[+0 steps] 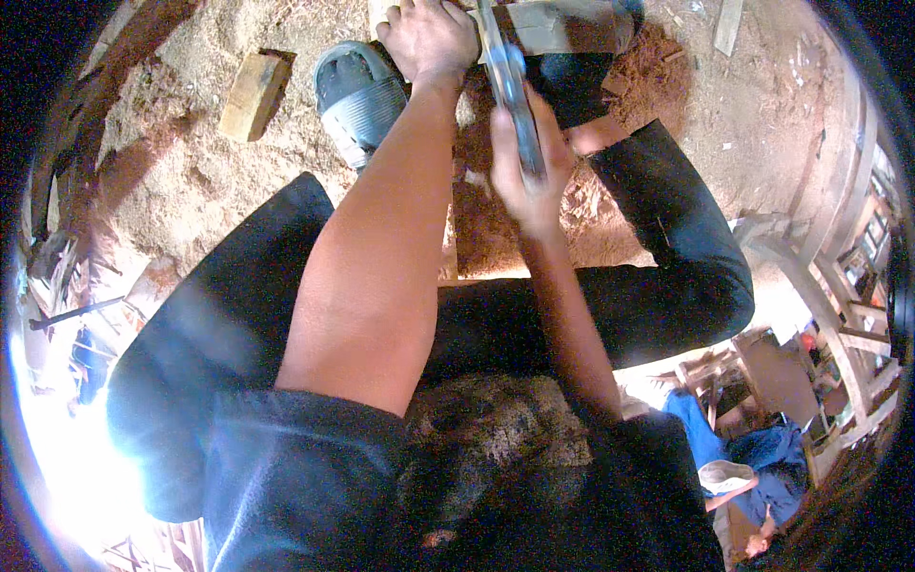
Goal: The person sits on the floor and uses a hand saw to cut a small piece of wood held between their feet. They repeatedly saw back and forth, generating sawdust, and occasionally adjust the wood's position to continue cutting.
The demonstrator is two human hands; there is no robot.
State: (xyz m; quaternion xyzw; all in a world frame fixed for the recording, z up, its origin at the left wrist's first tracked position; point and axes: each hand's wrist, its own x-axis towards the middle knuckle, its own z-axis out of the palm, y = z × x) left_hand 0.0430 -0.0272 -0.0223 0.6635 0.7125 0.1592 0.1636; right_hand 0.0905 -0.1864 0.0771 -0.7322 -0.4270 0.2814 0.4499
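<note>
My left hand (426, 40) is at the top, its fingers curled over a pale wooden piece (379, 11) that is mostly hidden. Just right of it, my right hand (529, 172) grips a long, narrow metal tool (505, 71), blurred and pointing away from me. A long wooden piece (562, 24) lies crosswise beside the tool's far part. My foot in a grey shoe (355, 100) sits left of my left forearm. My bent legs in dark trousers (691, 248) surround a patch of sawdust below my hands.
A short wooden block (250, 95) lies on the sawdust-covered ground (162, 219) at the left. Curved timber pieces (839, 324) and scraps line the right side. At the lower right is another person (772, 458) in blue clothing.
</note>
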